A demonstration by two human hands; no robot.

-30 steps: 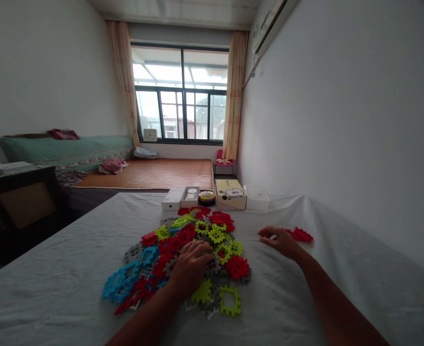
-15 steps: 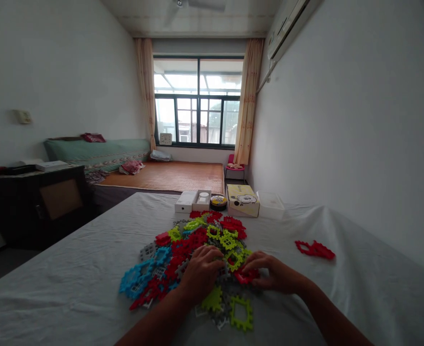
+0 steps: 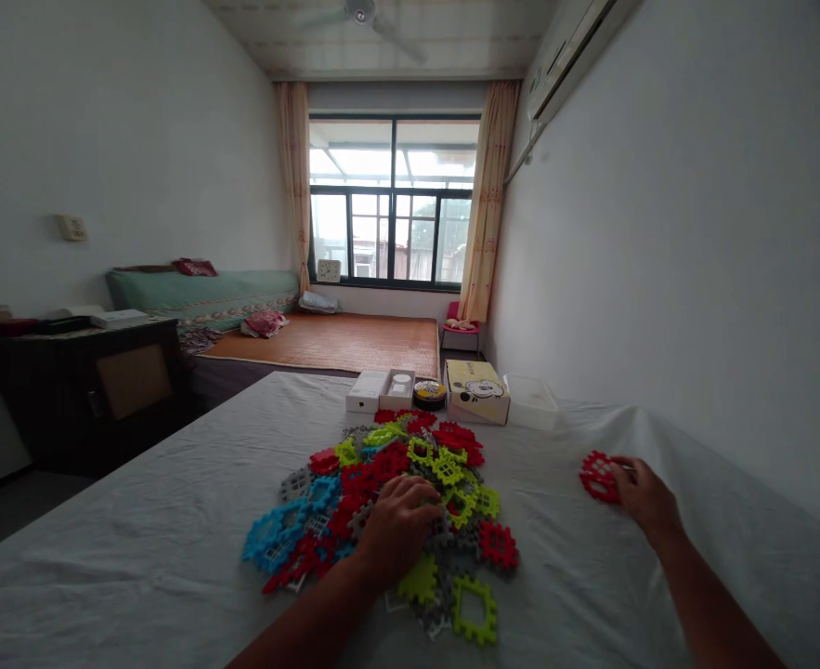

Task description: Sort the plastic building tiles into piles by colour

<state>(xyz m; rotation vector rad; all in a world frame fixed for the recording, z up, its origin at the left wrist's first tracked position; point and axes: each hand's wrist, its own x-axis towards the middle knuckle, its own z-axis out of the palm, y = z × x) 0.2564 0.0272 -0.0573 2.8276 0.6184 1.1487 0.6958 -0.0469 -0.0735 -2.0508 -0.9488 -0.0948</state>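
On the pile of notched plastic building panels (image 3: 374, 465), my left hand (image 3: 399, 525) lies palm down. Its fingers are slightly apart and bent over a grey panel (image 3: 441, 530); the thumb and palm are hidden. Off to the right, my right hand (image 3: 646, 502) grips the edge of a red building panel (image 3: 597, 477) against the sheet. Part of that red panel, and whatever lies beneath my fingers there, is out of sight. Another red panel (image 3: 499, 545) sits at the pile's right edge, and a lime green frame panel (image 3: 475, 609) lies at its near end.
Behind the pile stand a white box (image 3: 368, 391), an open box (image 3: 396, 387), a round black and yellow tin (image 3: 430, 395), a yellow cartoon box (image 3: 477, 392) and a clear plastic tub (image 3: 531, 401). A pale sheet (image 3: 173, 530) covers the table. Beyond is a bed (image 3: 354, 339).
My right hand has moved from the pile's right side out to the red pieces farther right. My left hand stays on the pile. The whole view has shifted slightly.
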